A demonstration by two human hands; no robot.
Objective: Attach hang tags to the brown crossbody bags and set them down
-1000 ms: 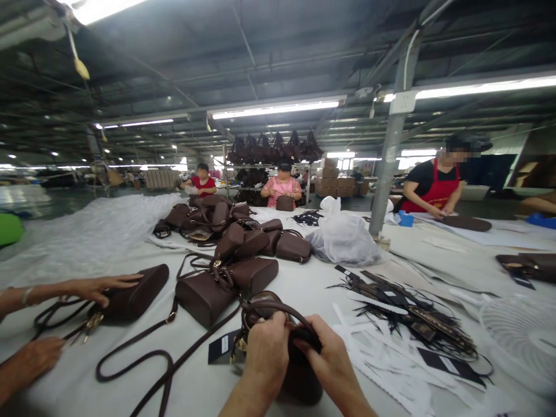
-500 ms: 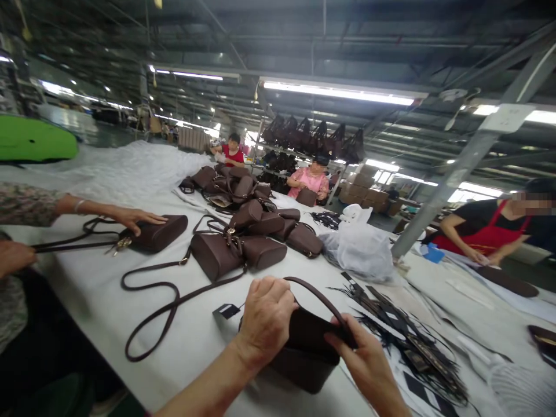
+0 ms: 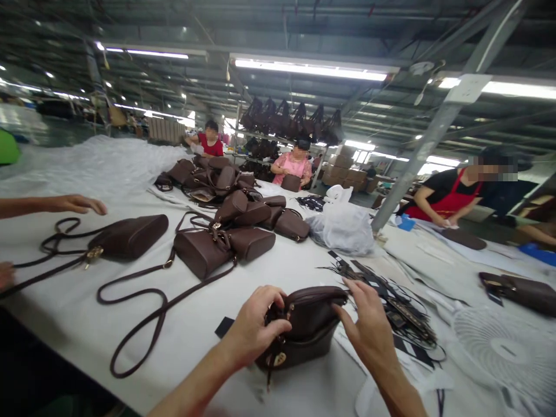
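A dark brown handbag (image 3: 313, 327) stands on the white table in front of me, its zipped top edge upward and a gold charm hanging at its near left. My left hand (image 3: 260, 321) grips the bag's left end, thumb against the near side. At the opposite top corner, my right hand (image 3: 367, 310) holds the bag between thumb and fingertips. A black tag (image 3: 223, 327) lies beside my left wrist. Left of this bag, a long brown strap (image 3: 163, 310) loops across the table from a pair of brown handbags (image 3: 202, 252).
A co-worker's hand (image 3: 78, 204) hovers behind another brown handbag (image 3: 139, 237) at left. More bags (image 3: 217, 176) are heaped at the back. Black tags and cords (image 3: 399, 307), a white plastic bag (image 3: 341, 229) and a white fan (image 3: 506, 347) are on the right. A metal post (image 3: 417, 156) rises beyond.
The handbag has been turned, so its zipped top and gold charm now show. My right hand has let go of the handle. At left, the co-worker's hand has lifted off its bag.
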